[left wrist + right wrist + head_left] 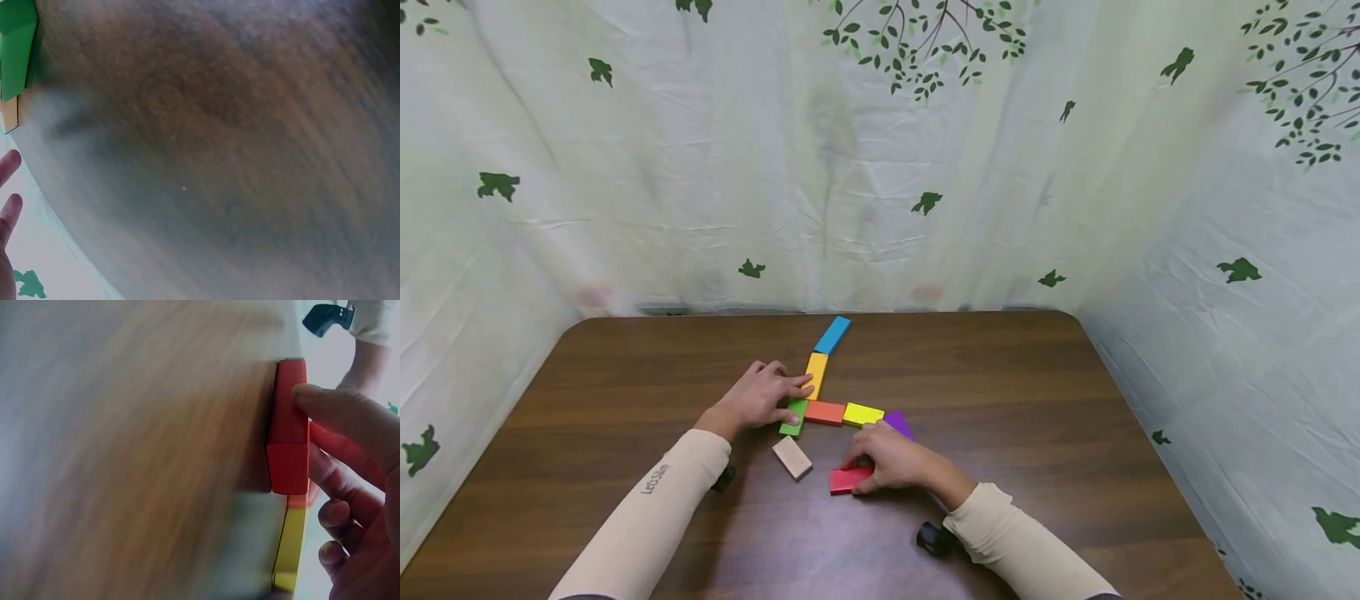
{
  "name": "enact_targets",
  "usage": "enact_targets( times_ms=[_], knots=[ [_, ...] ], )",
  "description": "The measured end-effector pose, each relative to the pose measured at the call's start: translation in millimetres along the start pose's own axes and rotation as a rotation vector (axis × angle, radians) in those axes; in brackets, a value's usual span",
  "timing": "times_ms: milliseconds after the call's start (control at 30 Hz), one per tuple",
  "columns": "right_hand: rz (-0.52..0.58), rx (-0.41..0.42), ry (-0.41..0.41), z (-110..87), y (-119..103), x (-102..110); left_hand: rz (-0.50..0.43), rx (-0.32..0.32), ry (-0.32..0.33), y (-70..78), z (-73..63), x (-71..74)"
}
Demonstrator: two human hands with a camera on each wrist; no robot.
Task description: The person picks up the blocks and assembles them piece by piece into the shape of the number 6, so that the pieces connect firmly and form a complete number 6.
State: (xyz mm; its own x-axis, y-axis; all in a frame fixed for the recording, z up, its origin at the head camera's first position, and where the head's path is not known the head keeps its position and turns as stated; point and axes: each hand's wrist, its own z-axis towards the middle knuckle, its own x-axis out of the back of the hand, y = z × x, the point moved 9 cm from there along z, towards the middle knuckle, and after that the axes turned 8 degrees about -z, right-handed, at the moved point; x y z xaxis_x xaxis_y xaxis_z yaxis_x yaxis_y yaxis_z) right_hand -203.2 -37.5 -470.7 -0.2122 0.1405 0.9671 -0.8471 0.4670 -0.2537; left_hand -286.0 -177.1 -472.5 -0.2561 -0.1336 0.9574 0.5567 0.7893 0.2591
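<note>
On the table, my right hand [891,458] pinches a red block [848,480] between thumb and fingers. The right wrist view shows the thumb on one side of this red block [289,419]. My left hand [762,398] lies over the left part of a row of blocks, with its thumb at the green block [793,421] and its fingers at the orange-yellow block [817,371]. A blue block [832,335] touches the far end of the orange-yellow one. Rightward from the green block run an orange-red block [825,412], a yellow block [863,414] and a purple block [898,423], partly behind my right hand.
A plain wooden block [792,458] lies apart, between my hands and nearer to me. The brown table [1000,375] has its far edge close to a white curtain [760,167] printed with leaves.
</note>
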Motion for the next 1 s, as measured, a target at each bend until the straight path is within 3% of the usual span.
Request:
enact_targets(
  times_ms=[500, 1000],
  knots=[
    [-0.01, -0.028, -0.019, 22.8, -11.9, -8.7, 0.004, -0.002, 0.008, 0.9, -0.5, 1.6],
    [-0.007, -0.05, -0.016, 19.7, -18.9, -6.2, -0.01, 0.015, -0.01, 3.3, -3.7, -2.2]
  ],
)
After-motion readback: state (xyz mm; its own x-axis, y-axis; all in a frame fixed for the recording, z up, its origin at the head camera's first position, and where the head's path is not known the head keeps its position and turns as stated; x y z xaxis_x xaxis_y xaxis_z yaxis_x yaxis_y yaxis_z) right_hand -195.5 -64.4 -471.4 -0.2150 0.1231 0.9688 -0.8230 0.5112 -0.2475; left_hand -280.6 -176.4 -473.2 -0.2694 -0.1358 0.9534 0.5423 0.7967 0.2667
